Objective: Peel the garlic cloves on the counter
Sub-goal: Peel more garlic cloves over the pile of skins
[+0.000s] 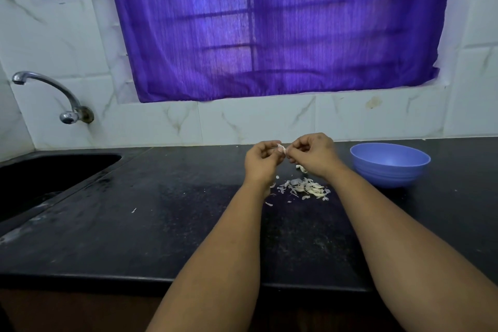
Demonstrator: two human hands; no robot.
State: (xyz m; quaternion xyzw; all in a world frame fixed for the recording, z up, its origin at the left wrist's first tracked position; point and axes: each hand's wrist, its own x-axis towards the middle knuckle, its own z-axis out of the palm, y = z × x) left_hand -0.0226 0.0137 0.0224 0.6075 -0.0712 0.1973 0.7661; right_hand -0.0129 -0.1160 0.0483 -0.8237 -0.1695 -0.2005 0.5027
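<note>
A small pale garlic clove (282, 149) is held up above the black counter (161, 210), between both hands. My left hand (262, 160) grips it from the left with curled fingers. My right hand (312, 155) pinches its right end with thumb and fingertips. Below the hands a pile of white garlic skins (305, 188) lies on the counter. One more whitish piece (301, 168) shows just under my right hand; I cannot tell whether it is a clove or a skin.
A blue plastic bowl (390, 163) stands on the counter to the right of my hands. A dark sink (40, 180) is set in the counter at the left, with a wall tap (54, 94) above it. Tiled wall and a purple curtain (269, 27) lie behind.
</note>
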